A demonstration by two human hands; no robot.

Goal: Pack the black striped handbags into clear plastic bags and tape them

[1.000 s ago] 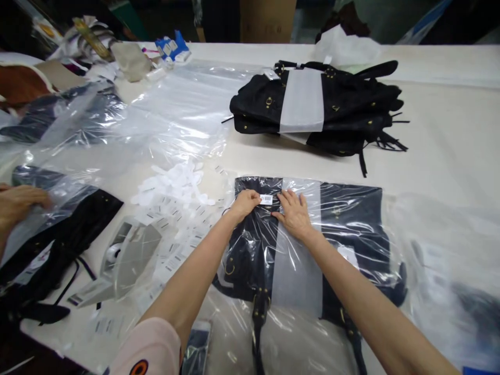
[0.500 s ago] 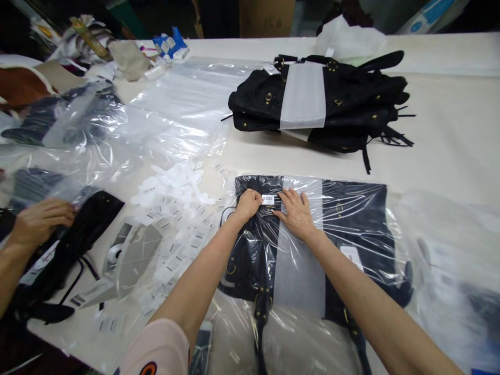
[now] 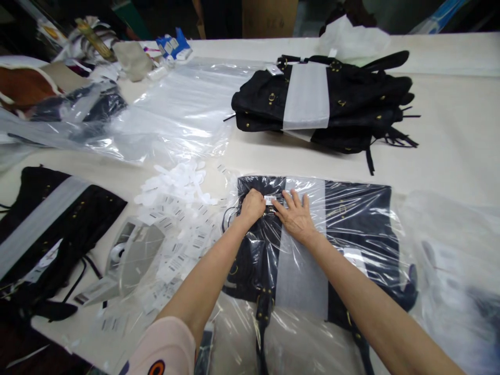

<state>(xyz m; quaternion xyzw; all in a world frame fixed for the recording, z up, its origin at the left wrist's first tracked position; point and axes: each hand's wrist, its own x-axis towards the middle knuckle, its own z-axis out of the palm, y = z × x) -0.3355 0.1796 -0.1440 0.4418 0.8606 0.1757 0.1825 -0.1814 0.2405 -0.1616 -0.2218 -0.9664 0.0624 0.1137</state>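
Tabletop (image 3: 449, 135), left fist (image 3: 253, 204), splayed right (image 3: 297, 219) on plastic (image 3: 361, 219)

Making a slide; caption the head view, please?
Left hand and right hand at a white label on a plastic-covered black bag.

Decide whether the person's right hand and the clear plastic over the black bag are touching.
Touching. The head view shows the right hand lying on the clear plastic, its fingers spread, beside the small white label.
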